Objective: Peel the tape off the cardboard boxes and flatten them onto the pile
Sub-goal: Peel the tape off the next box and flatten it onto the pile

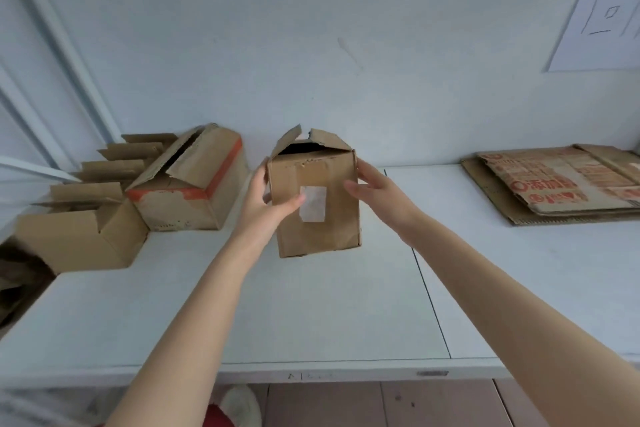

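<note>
The cardboard box (pixel 313 204) stands upright on the middle of the table (pixel 311 305), top flaps half raised, interior dark, contents indeterminable. The left hand (pixel 263 198) grips its left edge, thumb on the front face. The right hand (pixel 377 191) clasps the right edge, thumb spread forward.

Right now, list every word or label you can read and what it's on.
"添加": red print on the flattened cardboard pile; the other red lines are too blurred.
White label on the held box: nothing readable.
Wall sheet: drawn squares only, no words.
</note>
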